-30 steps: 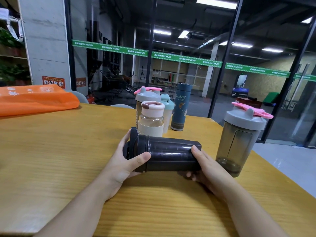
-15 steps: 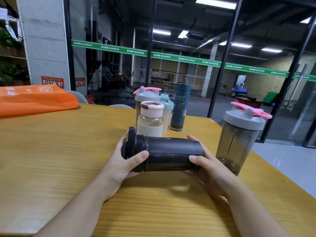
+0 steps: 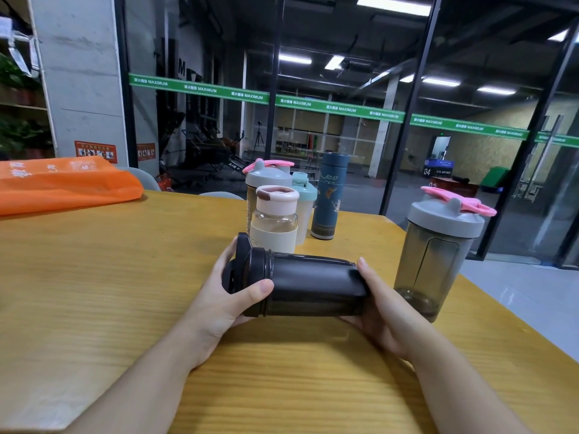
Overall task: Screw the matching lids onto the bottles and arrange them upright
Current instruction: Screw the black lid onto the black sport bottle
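Note:
A black shaker bottle (image 3: 313, 285) lies sideways just above the wooden table (image 3: 94, 308), its black lid (image 3: 250, 264) pointing left. My left hand (image 3: 219, 305) wraps around the lid end, thumb across the collar. My right hand (image 3: 385, 314) cups the bottle's base. Behind stand a clear bottle with a pink lid (image 3: 275, 219), a grey shaker with a pink flip cap (image 3: 266, 180), a teal-lidded bottle (image 3: 304, 202) and a blue flask (image 3: 330, 195), all upright with lids on. At the right stands a smoky shaker with grey lid and pink cap (image 3: 438, 255).
An orange bag (image 3: 62, 183) lies at the table's far left. The table's right edge (image 3: 517, 333) runs diagonally close to the smoky shaker. Glass walls and a concrete pillar stand beyond the table.
My right hand has shifted on the bottle's base, fingers now reaching further over the top. The bottle has stayed sideways in nearly the same place.

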